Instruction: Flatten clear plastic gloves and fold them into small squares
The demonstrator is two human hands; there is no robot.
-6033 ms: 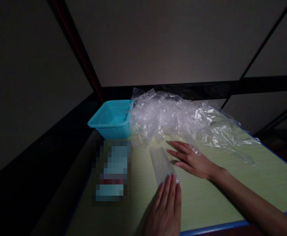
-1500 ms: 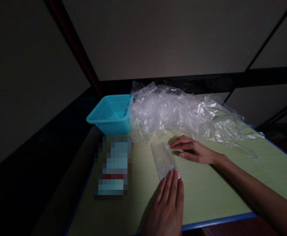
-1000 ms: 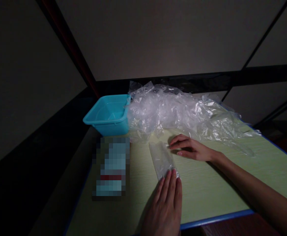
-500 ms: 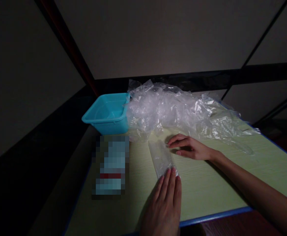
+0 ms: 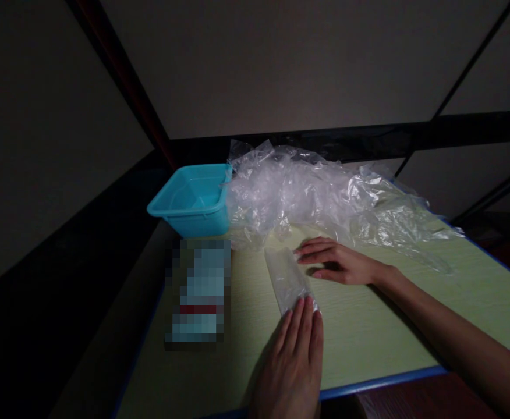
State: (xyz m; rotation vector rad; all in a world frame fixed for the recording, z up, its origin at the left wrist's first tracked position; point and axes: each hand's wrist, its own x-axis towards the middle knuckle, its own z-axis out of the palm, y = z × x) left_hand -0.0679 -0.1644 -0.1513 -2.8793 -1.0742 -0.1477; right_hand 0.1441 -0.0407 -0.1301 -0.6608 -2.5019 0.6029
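Worktop (image 5: 368, 337): blue-edged
Left-edge item (image 5: 202, 288): blurred, unreadable
Left grip (image 5: 292, 366): open, flat on clear plastic (image 5: 284, 274)
Right grip (image 5: 341, 263): bent, closure unclear

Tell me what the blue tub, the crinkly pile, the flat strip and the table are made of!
The blue tub looks like hard plastic: smooth, slightly shiny, with a flared rim. The crinkly pile seems to be thin plastic film: see-through, wrinkled and glinting. The flat strip looks similar, cloudy with small shiny creases. The table has fine wood-like lines, perhaps real wood, perhaps printed.
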